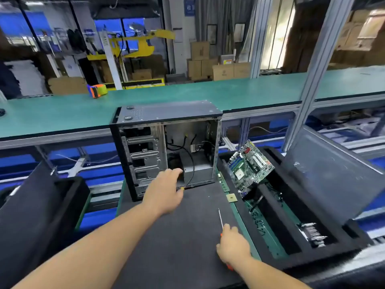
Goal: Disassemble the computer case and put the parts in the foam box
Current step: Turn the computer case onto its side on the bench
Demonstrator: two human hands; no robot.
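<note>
Right hand (233, 245), nearest, grips screwdriver (220, 218) on dark mat (166, 236). Left hand (165, 189), fingers loosely extended, reaches into open computer case (166, 147), at yellow-tipped cable (192, 163). Motherboard (249, 165) already leans in foam box (291, 205) on right. Step, likely: clearing cables; next needs firm pinch on connector.

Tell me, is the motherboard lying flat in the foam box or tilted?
Tilted: the motherboard leans with its far edge raised above the foam box.

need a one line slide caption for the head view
Left hand reaches into the open computer case; right hand holds a screwdriver, motherboard already in the foam box.
</note>
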